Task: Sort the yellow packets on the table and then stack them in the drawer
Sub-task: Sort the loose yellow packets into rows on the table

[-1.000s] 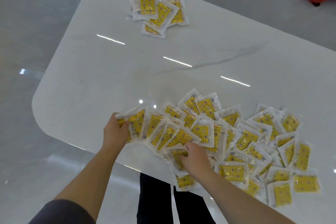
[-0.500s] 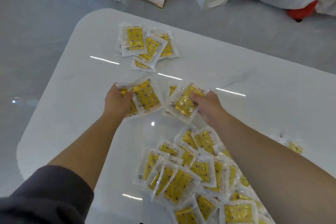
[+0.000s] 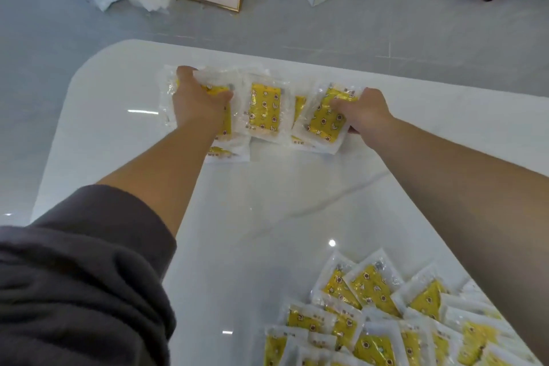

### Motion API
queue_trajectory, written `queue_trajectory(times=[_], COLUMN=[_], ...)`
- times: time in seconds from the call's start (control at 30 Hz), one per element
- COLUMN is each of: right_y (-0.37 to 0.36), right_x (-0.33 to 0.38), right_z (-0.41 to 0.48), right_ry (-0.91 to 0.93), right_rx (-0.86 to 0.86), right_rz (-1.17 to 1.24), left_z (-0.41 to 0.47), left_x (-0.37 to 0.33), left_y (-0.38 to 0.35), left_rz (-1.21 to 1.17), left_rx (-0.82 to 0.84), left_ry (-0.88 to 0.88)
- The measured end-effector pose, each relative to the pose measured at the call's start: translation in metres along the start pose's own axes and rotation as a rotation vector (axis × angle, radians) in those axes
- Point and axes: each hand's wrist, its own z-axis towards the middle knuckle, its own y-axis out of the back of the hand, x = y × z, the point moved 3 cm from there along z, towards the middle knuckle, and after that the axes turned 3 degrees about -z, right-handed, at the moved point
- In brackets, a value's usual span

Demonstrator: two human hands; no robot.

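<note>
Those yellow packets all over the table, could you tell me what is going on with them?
A person is sorting them by hand on the white table. The left hand and the right hand each rest on packets at the far pile, near the table's far edge. A larger loose heap of yellow packets lies unsorted at the near edge. No drawer is in view, so stacking has not begun.

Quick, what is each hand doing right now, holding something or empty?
Left hand: closed on yellow packets at the far pile.
Right hand: closed on a yellow packet at the same pile.
</note>
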Motion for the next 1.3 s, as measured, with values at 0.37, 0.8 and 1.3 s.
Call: queue_trajectory(times=[0.37,0.8,1.3], right_y=[0.013,0.054,0.045], right_x=[-0.039,-0.200,-0.219], right_z=[-0.035,-0.174,-0.173], right_ry=[0.214,0.110,0.243], right_rx=[-0.169,0.101,0.374], right_rz=[-0.470,-0.817,-0.837], left_z=[-0.081,-0.303,-0.367], left_x=[0.024,0.138,0.203], left_y=[-0.009,-0.042,-0.023], left_rz=[0.203,0.338,0.342], left_rx=[0.029,0.309,-0.042], left_ry=[-0.279,0.086,0.440])
